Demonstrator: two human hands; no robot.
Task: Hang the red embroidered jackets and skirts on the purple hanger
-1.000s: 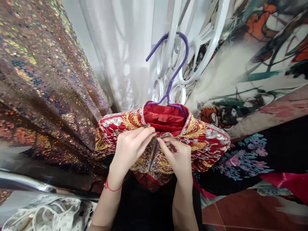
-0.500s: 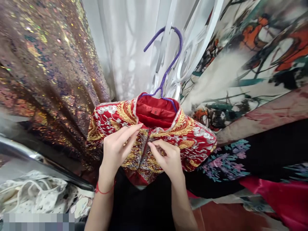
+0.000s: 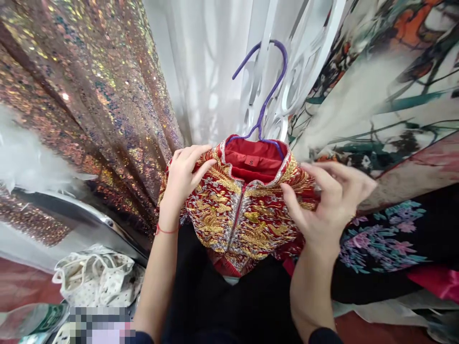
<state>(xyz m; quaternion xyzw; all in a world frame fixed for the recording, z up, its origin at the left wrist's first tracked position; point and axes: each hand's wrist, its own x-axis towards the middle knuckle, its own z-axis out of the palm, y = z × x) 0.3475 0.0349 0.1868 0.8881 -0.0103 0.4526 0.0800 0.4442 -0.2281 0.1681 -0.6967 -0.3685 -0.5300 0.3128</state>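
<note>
A red jacket (image 3: 215,215) with gold and silver embroidery hangs from a purple hanger (image 3: 267,102). Its front zip (image 3: 237,215) is closed up to the stand collar, and a size label (image 3: 251,161) marked S shows inside the neck. My left hand (image 3: 184,174) grips the jacket's left-side shoulder in view, fingers over the top and thumb on the front. At the opposite shoulder is my right hand (image 3: 328,200), its fingers spread and its thumb close to the embroidered front; whether it touches the cloth is hard to tell.
The hanger hooks over a white scrolled metal frame (image 3: 263,62). A sequinned curtain (image 3: 118,95) hangs at left, patterned cloth (image 3: 387,110) at right. White feathers (image 3: 32,153), a spotted white cloth bag (image 3: 96,279) and a plastic bottle (image 3: 36,317) are at lower left.
Both hands have left the top of the zip and moved apart, one to each shoulder of the jacket. My right hand has opened. The view has shifted left.
</note>
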